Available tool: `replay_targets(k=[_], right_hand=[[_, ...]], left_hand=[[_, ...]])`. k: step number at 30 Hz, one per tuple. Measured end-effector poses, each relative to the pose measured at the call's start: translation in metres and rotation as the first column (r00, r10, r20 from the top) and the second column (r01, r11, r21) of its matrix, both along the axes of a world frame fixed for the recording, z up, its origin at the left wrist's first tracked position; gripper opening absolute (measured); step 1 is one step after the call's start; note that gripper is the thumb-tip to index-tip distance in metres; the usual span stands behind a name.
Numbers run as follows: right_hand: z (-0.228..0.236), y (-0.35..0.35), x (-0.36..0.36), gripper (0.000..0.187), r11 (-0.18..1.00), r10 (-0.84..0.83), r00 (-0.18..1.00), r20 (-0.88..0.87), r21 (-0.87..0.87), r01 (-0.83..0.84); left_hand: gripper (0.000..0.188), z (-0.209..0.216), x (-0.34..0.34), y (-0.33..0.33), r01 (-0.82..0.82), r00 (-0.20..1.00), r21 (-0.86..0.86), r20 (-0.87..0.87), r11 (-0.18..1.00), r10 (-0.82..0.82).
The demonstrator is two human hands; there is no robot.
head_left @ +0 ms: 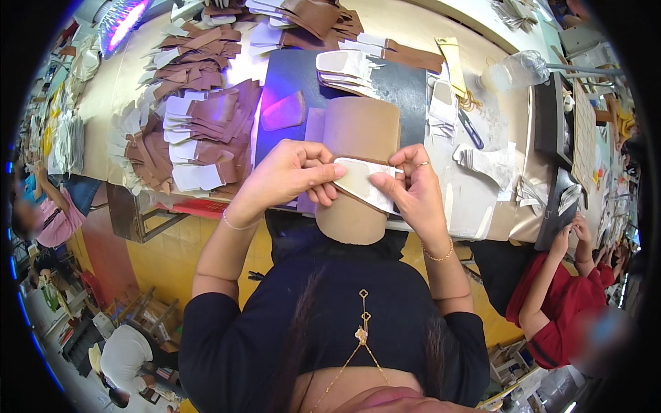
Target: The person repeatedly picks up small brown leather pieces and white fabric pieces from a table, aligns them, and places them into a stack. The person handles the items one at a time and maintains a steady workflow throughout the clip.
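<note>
A small white cut piece with a brown edge lies across a tan, curved form like a wide roll. At its left end, my left hand pinches the piece between thumb and fingers. My right hand grips the other end, its thumb pressed on the white face. The roll rests at the front edge of a dark board, and its near end juts past the table edge. Beyond it on the board sits a stack of white pieces. A single brown piece lies to the left.
Bundles of brown and white pieces cover the table's left side. To the right are a blue-handled cutter, more white pieces and a clear plastic bottle. A bright lamp shines at far left. A co-worker in red works at right.
</note>
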State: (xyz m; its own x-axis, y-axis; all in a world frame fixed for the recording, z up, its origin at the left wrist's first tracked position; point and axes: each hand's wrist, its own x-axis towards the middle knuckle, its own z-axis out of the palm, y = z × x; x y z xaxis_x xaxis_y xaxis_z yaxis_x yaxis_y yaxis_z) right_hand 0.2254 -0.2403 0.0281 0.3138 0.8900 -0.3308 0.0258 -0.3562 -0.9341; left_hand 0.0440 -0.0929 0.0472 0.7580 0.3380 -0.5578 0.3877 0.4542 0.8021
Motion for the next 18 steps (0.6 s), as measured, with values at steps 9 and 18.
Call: replay_targets(k=[9, 18], right_hand=[[0.01, 0.001, 0.018, 0.035, 0.953, -0.229, 0.924, 0.307, 0.264, 0.148], [0.017, 0.013, -0.032, 0.076, 0.721, 0.309, 0.452, 0.837, 0.105, -0.685]], left_hand=[[0.023, -0.003, 0.0, -0.001, 0.022, 1.0, 0.069, 0.003, 0.997, -0.022], [0.023, -0.015, 0.001, -0.003, -0.02, 0.969, 0.203, 0.247, 0.979, -0.032]])
